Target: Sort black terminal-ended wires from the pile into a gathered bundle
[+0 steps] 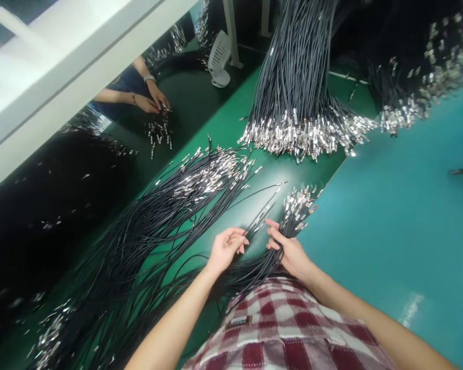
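Several thin black cables (256, 220) with silvery metal ends are pinched between the thumb and fingers of my left hand (228, 247), their tips pointing up and right. Beside it, my right hand (287, 247) has its thumb and fingers apart, its palm side against a bundle of black cables (288, 226). That bundle's metal connectors (299, 203) fan out above the hand, near the table edge. A larger loose pile of cables (150, 210) lies to the left on the green table (231, 126), its metal ends toward the middle.
A thick bundle of cables (297, 67) hangs onto the table at the top. A small white fan (219, 59) stands behind. Another person's hands (152, 103) hold cables across the table. A white beam (73, 67) crosses the upper left.
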### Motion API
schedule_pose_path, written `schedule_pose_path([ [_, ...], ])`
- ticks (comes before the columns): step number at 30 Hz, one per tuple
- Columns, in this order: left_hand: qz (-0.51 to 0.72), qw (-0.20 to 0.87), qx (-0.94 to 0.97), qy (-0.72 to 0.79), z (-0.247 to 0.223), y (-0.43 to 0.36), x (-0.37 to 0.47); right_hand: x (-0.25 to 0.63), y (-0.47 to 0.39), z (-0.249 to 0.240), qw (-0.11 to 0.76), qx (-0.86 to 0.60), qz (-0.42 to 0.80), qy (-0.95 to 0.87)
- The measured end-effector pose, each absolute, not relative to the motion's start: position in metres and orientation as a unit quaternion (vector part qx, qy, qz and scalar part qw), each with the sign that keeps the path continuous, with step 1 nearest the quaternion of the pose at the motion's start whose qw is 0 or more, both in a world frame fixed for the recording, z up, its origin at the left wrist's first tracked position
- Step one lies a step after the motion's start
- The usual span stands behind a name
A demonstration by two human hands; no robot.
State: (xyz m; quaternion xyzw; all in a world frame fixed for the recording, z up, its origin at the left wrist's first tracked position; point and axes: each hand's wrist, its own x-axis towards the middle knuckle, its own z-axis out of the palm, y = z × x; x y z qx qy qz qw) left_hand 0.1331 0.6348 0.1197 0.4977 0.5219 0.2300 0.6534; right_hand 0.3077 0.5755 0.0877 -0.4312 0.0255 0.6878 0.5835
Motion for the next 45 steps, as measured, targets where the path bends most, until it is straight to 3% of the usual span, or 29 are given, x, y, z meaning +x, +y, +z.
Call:
schedule_pose_path([
  [16,0.24,0.619,0.561,0.494,0.114,0.595,0.141,0.299,0.57,0.098,0.597,-0.497,0.625,-0.074],
  [19,0.242,0.514,0.641,0.515,0.125,0.625,0.122,0.302,0.57,0.099,0.595,-0.493,0.63,-0.075],
  [24,0.261,0.153,0.729,0.614,0.16,0.698,0.081,0.305,0.568,0.097,0.595,-0.492,0.633,-0.053],
  [26,0.255,0.073,0.766,0.586,0.165,0.7,0.085,0.304,0.569,0.096,0.598,-0.489,0.633,-0.04],
  [28,0.198,0.154,0.827,0.503,0.157,0.683,0.1,0.303,0.57,0.094,0.598,-0.485,0.638,-0.027],
  [31,0.056,0.416,0.821,0.388,0.133,0.649,0.122,0.303,0.571,0.092,0.605,-0.48,0.635,-0.019],
  [35,0.035,0.612,0.676,0.409,0.107,0.633,0.117,0.304,0.571,0.088,0.613,-0.482,0.625,-0.034],
  [37,0.044,0.623,0.652,0.43,0.105,0.633,0.104,0.305,0.571,0.086,0.613,-0.489,0.62,-0.027],
  [41,0.041,0.546,0.708,0.445,0.114,0.631,0.08,0.305,0.571,0.084,0.605,-0.502,0.618,-0.01],
  [45,0.126,0.503,0.697,0.495,0.127,0.631,0.081,0.306,0.57,0.085,0.591,-0.487,0.642,-0.023],
])
